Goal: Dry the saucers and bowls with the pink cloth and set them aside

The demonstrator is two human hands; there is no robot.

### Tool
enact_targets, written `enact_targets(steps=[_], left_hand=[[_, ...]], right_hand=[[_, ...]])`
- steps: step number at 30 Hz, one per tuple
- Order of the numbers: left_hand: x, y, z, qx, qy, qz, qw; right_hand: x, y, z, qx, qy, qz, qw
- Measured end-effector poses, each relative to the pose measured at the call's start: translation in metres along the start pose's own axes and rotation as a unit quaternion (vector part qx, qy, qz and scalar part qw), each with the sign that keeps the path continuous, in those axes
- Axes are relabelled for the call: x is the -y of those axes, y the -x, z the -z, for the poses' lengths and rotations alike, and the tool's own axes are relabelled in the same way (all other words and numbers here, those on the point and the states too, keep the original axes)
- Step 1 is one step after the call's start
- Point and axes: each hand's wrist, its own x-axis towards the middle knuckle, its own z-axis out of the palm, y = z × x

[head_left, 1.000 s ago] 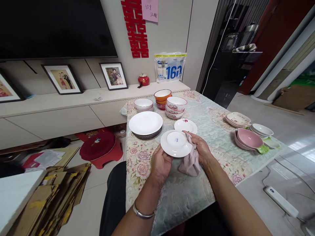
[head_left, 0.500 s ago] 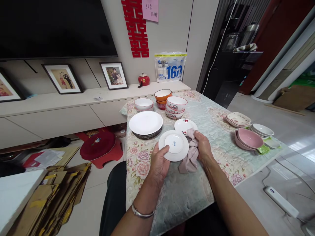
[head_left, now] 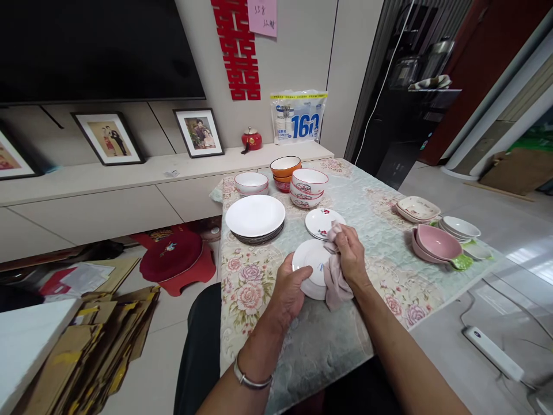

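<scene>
My left hand (head_left: 290, 286) grips the left rim of a small white plate (head_left: 309, 266), thumb on top. A blue mark shows on the plate's upturned face, so its underside seems to face me. In my right hand (head_left: 351, 253) is a bunched pale pink cloth (head_left: 337, 282), which lies over the plate's right side and hangs down past it. Just beyond the held plate, a small stack of white plates with red flowers (head_left: 322, 221) rests on the table. To its left stands a stack of larger white plates (head_left: 256, 215).
White bowls (head_left: 309, 183), orange bowls (head_left: 285, 166) and another white bowl (head_left: 251, 183) stand at the table's far side. Pink leaf-handled bowls (head_left: 438, 243) and small dishes (head_left: 461, 226) sit near the right edge. A floral cloth (head_left: 250, 288) covers the table.
The held plate has moved right and slightly toward me, with my left hand following. The cloth now covers more of the plate's right side, and my right hand has shifted its grip.
</scene>
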Motion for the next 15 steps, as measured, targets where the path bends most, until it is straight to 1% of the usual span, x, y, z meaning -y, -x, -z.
enact_targets(steps=[1, 2, 3, 4, 6, 8, 9, 13, 15], left_hand=[[0.0, 0.0, 0.0, -0.003, 0.006, 0.0, 1.0], [0.0, -0.001, 0.0, -0.006, 0.012, -0.002, 1.0], [0.0, -0.001, 0.0, -0.008, 0.019, -0.004, 1.0], [0.0, -0.002, 0.001, -0.01, 0.023, -0.007, 1.0], [0.0, -0.002, 0.001, -0.014, 0.024, -0.008, 1.0], [0.0, -0.002, 0.002, -0.016, 0.016, -0.007, 1.0], [0.0, -0.002, 0.001, -0.015, 0.014, -0.006, 1.0], [-0.001, 0.0, 0.0, 0.001, 0.011, -0.016, 1.0], [-0.001, 0.0, -0.001, 0.011, 0.011, -0.022, 1.0]], right_hand=[[0.001, 0.002, 0.0, 0.016, 0.049, 0.042, 0.998], [0.001, 0.003, -0.001, 0.018, 0.087, 0.069, 0.994], [0.0, 0.003, -0.001, 0.012, 0.116, 0.08, 0.99], [-0.002, 0.004, -0.001, 0.01, 0.139, 0.074, 0.987], [-0.006, 0.003, -0.002, 0.006, 0.162, 0.038, 0.986], [-0.01, 0.003, -0.003, 0.004, 0.162, 0.006, 0.987], [-0.011, 0.002, -0.004, -0.002, 0.16, 0.0, 0.987], [-0.011, 0.003, -0.004, -0.051, 0.169, 0.028, 0.984], [-0.009, 0.004, -0.005, -0.035, 0.166, 0.048, 0.984]])
